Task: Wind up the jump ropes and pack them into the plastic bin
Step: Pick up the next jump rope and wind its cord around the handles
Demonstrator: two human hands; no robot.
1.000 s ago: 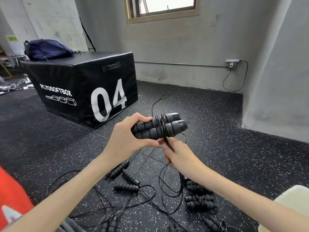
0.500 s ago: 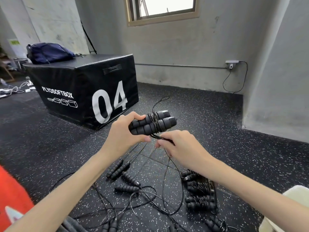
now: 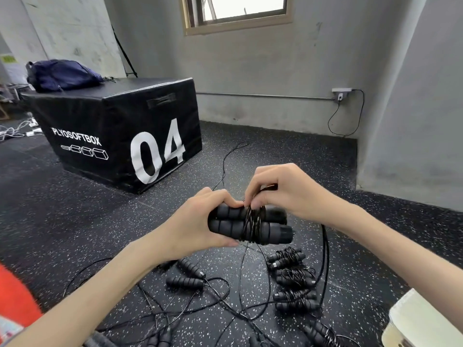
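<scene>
My left hand grips two black foam jump-rope handles held side by side, with thin black cord coiled round their middle. My right hand is above the handles, fingers curled and pinching the cord at the top of the coil. The loose cord hangs from that hand down to the floor. Several wound ropes lie on the floor below, and unwound handles with tangled cord lie to their left. A pale plastic bin shows at the bottom right corner.
A black plyo box marked 04 stands on the speckled rubber floor at the left, with a blue bag on top. Grey walls close the back and right. An orange object sits at the bottom left.
My right hand has risen from below the handles to above them, carrying the cord over the coil. The handles have dropped lower in view.
</scene>
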